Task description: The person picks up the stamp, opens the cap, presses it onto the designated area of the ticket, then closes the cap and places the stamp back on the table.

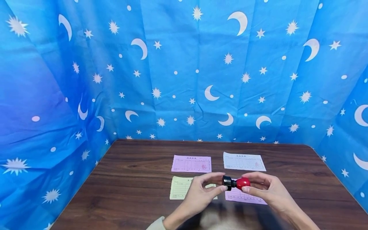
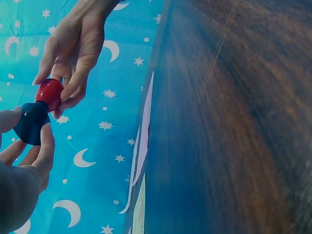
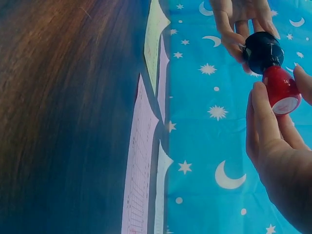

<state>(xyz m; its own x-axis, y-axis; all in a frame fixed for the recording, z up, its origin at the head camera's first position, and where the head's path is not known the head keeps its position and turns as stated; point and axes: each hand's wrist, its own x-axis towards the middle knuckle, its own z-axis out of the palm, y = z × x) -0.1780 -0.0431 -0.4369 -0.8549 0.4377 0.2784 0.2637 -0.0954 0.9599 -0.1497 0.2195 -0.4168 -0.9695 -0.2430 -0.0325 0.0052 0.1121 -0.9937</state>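
Observation:
A self-inking style stamp with a red rounded handle (image 1: 243, 183) and a black end (image 1: 226, 182) is held level above the table. My left hand (image 1: 199, 191) pinches the black end between thumb and fingers. On the other side, my right hand (image 1: 272, 190) grips the red handle. Below the hands lie a yellow slip (image 1: 177, 188), partly covered by the left hand, and a pink slip (image 1: 244, 197), partly behind the stamp and right hand. In the right wrist view, the tip of the red handle carries a pale round disc (image 3: 286, 105).
Farther back on the dark wooden table (image 1: 129, 185) lie another pink slip (image 1: 189, 164) and a white slip (image 1: 242, 162), each with a red mark at its right. A blue curtain (image 1: 178, 83) with moons and stars hangs behind and at both sides.

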